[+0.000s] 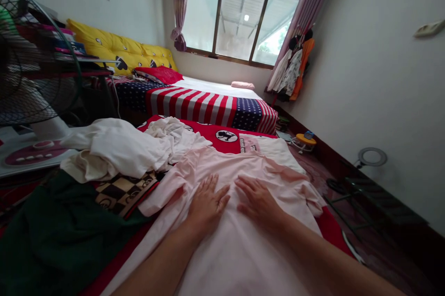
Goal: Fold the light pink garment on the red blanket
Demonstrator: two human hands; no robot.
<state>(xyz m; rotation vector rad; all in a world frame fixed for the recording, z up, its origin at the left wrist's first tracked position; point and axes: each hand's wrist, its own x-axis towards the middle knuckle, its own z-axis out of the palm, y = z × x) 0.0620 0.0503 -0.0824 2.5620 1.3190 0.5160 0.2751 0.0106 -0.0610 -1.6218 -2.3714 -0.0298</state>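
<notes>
Your left hand (207, 198) and right hand (257, 202) both lie palm down on the pink shirt (239, 252). They are side by side with a small gap between them. Your left fingers are out straight, with the thumb held away from them. Your right fingers are spread a little. You are not pinching the cloth with either hand.

The pink shirt is right in front of you, laid out on the red sheet (205, 135). Its neck end points away from you, and its sleeves stick out to both sides. It has some soft creases near the top.

To the left of it is a heap of white clothes (130, 148). A checked cloth (121, 192) peeks out under the heap, and a green cloth (52, 236) lies nearer to you. Past the shirt, on the right, is a white top (276, 150) with a pink patch.

A fan (41, 78) stands at the far left. Ahead is a bed (198, 103) with a stars and stripes cover, a red pillow (160, 74) and a yellow cushion (114, 50). Behind the bed is a window (239, 18).
</notes>
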